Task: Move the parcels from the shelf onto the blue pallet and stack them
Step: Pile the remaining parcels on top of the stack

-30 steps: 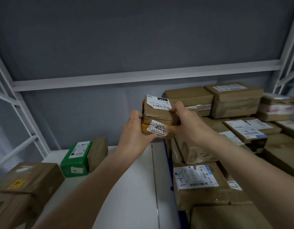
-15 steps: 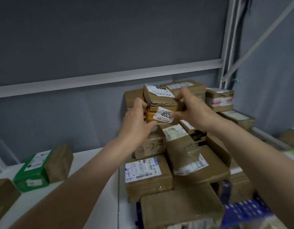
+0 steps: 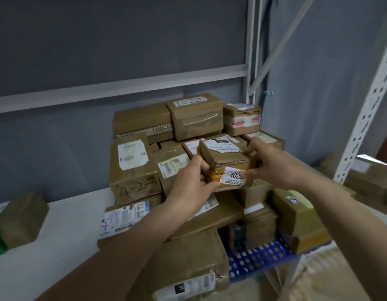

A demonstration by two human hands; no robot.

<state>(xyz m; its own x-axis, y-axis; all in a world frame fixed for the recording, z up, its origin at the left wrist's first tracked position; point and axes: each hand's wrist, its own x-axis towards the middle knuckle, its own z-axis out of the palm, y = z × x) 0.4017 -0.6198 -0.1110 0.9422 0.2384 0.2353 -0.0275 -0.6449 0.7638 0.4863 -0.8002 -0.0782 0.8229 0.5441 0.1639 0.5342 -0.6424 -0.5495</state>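
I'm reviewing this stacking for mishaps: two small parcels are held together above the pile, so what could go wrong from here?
1. The left hand and right hand pinch two parcels at once; the lower orange parcel could slip from under the upper brown parcel.
2. The pile on the blue pallet looks uneven, with tilted boxes, so whatever is set on top may slide off.

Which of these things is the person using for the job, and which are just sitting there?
For the job:
- left hand and right hand, gripping the held parcels
- blue pallet
- stacked parcels

Just sitting there:
- white upright post
- grey wall
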